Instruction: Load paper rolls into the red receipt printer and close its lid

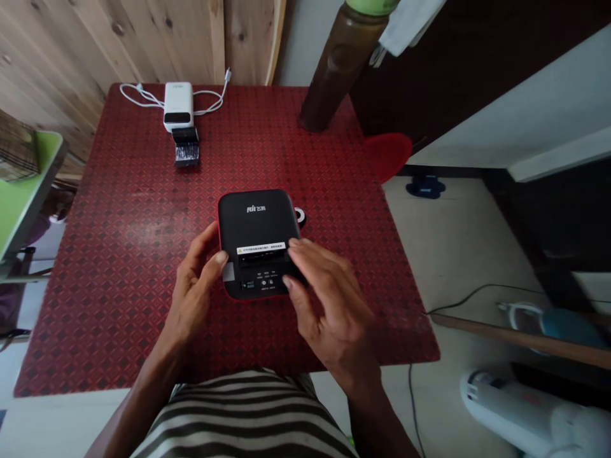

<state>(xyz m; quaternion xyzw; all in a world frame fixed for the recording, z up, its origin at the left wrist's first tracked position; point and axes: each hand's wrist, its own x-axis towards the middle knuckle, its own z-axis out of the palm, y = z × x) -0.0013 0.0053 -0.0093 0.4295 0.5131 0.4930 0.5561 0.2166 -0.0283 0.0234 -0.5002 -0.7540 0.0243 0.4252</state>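
On my feed the black Feie printer [258, 222] sits mid-table, toward the near side of the red patterned tabletop [119, 286]. My left hand [193, 286] is curled against its left edge, can't tell if it's gripping. My right hand [324, 292] is spread over its near end, fingers on the panel. A white power bank [178, 105] sits far left.

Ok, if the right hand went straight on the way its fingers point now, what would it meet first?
The black device comes first: the right hand lies over its front edge, apparently touching it, though depth is unclear from here.
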